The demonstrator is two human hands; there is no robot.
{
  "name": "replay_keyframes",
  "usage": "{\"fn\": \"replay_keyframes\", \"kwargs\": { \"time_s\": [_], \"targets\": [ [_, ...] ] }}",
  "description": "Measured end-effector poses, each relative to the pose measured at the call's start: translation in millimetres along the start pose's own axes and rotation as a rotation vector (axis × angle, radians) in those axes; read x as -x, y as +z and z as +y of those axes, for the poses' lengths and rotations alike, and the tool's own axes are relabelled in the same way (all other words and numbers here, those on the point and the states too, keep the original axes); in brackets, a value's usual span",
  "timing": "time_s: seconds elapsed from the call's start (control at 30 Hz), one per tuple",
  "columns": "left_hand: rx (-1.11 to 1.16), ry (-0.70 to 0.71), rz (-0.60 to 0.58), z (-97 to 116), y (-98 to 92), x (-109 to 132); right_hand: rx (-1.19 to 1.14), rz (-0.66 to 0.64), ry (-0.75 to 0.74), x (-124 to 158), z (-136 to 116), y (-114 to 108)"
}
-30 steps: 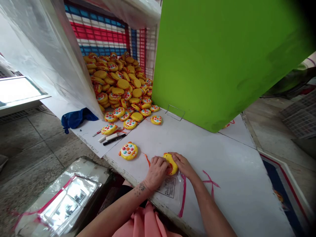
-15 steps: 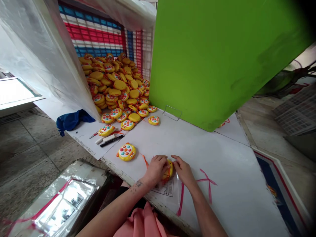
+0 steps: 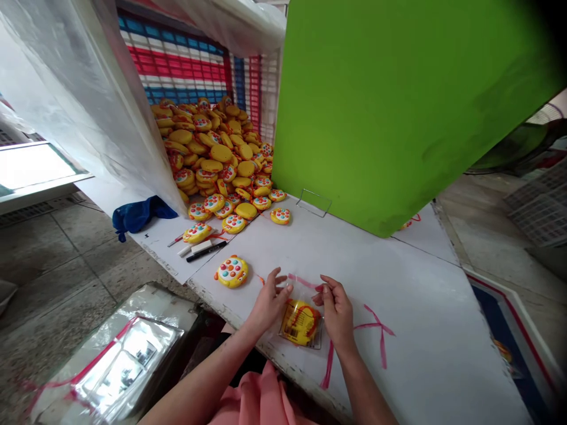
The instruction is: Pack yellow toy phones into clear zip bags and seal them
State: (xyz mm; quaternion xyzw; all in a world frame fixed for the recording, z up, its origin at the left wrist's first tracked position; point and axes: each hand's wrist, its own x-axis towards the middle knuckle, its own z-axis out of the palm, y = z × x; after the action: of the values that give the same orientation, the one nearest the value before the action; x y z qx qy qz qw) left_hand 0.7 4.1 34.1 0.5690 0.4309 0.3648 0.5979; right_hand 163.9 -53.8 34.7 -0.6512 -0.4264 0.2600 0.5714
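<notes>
Lying in the clear bag (image 3: pixel 303 288), the yellow toy (image 3: pixel 303 323) is now released, apparently bagged; grip parted on the left hand (image 3: pixel 268 304), narrow on the right hand (image 3: pixel 339 316), its hold unclear.

Toy (image 3: pixel 301 324): yellow, rounded, an orange cord curving over its upper face; it lies inside the bag (image 3: pixel 303 288), towards six o'clock. Bag: clear plastic, dark print overlying the toy.
</notes>
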Motion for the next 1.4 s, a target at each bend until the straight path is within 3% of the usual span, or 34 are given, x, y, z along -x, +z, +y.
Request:
{"fn": "replay_keyframes", "kwargs": {
  "time_s": [0.13,0.3,0.4,0.5,0.63,0.8,0.87,0.93,1.07,1.17,1.23,1.33,1.4],
  "targets": [
    [0.227,-0.175,-0.058,-2.6,3.6,-4.9,0.045,-0.003,-0.073,-3.1,1.8,-0.1],
    [0.257,-0.22,-0.086,7.5,9.0,-2.2,0.389,0.049,-0.501,-11.8,-11.6,-2.2],
    [0.245,-0.154,-0.145,11.3,10.7,-0.1,0.538,-0.056,-0.653,-14.9,-27.6,4.7],
    [0.11,-0.009,-0.178,13.6,11.1,0.7,0.642,-0.136,-0.696,-16.1,-39.3,15.9],
    [-0.184,0.18,-0.12,19.0,8.7,2.3,0.708,-0.179,-0.729,-14.9,-45.0,28.1],
    [-0.362,0.222,-0.149,21.0,6.0,4.6,0.627,-0.093,-0.632,-20.1,-35.4,31.6],
    [-0.298,0.169,-0.182,16.6,5.7,3.3,0.522,0.03,-0.483,-30.2,-22.9,19.5],
    [-0.189,0.066,-0.195,8.8,4.8,0.5,0.437,0.165,-0.314,-43.1,-6.2,-6.6],
    [0.016,-0.103,-0.142,-10.7,0.7,-6.3,0.431,0.36,-0.141,-55.3,28.0,-87.7],
    [0.152,-0.183,-0.114,-20.5,-2.5,-8.6,0.499,0.488,-0.026,-39.7,49.1,-137.8],
    [0.203,-0.203,-0.117,-22.3,-4.1,-8.3,0.59,0.376,-0.004,-22.7,61.7,-155.2],
    [0.203,-0.198,-0.133,-20.1,-6.1,-6.8,0.642,0.058,-0.087,-3.1,77.2,-166.8],
    [0.178,-0.201,-0.141,-19.0,-6.9,-6.2,0.622,0.132,-0.063,0.9,83.5,-172.8]
  ]
}}
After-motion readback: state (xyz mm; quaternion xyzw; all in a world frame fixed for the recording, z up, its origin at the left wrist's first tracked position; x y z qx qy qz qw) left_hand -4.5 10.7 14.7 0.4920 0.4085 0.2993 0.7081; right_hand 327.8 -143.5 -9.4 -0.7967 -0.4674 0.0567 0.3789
